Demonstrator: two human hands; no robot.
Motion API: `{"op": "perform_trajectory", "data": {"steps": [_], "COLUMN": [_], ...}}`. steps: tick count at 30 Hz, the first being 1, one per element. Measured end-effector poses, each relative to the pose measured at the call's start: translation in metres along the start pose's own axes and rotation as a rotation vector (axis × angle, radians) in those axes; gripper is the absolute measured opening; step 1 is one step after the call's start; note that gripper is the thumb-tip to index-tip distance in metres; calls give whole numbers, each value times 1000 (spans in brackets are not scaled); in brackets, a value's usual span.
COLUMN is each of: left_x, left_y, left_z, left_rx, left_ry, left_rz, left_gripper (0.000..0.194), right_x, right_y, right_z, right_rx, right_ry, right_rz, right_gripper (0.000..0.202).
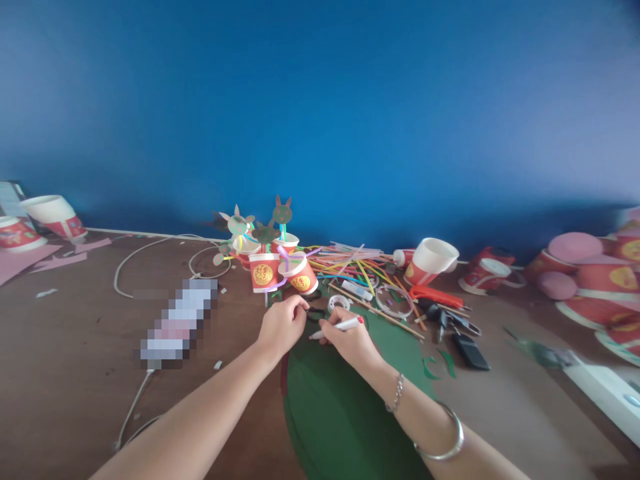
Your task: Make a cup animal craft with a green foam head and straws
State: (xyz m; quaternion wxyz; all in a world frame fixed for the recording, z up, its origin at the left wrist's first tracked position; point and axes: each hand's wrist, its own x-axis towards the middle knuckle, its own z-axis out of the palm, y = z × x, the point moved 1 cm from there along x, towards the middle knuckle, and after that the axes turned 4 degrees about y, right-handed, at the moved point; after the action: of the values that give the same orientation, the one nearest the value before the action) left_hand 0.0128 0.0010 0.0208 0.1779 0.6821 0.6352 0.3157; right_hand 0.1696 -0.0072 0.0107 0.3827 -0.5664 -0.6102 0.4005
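Note:
My right hand (345, 337) grips a white marker (340, 327) with a red end, its tip pointing left and low over a green sheet (350, 400). Whether the tip touches the sheet is too small to tell. To the left, my left hand (284, 325) has its fingers curled together at the sheet's far left edge; what they hold, if anything, is hidden. Dark loops (315, 315) lie between the two hands, their kind unclear. Just beyond them are a white ring-shaped roll (339, 304) and a red paper cup (299, 273).
Decorated cups with animal-face cutouts (283, 213) stand by the blue wall. Colourful thin sticks (350, 257) are heaped behind the sheet. Keys (443, 327) and an orange-handled tool (437, 297) lie right. A phone (180, 323) with a cable lies left; more red cups (613, 277) line the right.

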Motion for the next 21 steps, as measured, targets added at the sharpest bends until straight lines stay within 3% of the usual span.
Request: {"op": "perform_trajectory", "data": {"steps": [21], "left_x": [0], "left_y": [-2], "left_z": [1], "left_rx": [-16], "left_ry": [5], "left_rz": [14], "left_gripper": [23], "right_x": [0], "right_y": [-6], "right_z": [-1], "right_rx": [-75], "right_ry": [18], "right_rz": [22], "right_gripper": [22]}}
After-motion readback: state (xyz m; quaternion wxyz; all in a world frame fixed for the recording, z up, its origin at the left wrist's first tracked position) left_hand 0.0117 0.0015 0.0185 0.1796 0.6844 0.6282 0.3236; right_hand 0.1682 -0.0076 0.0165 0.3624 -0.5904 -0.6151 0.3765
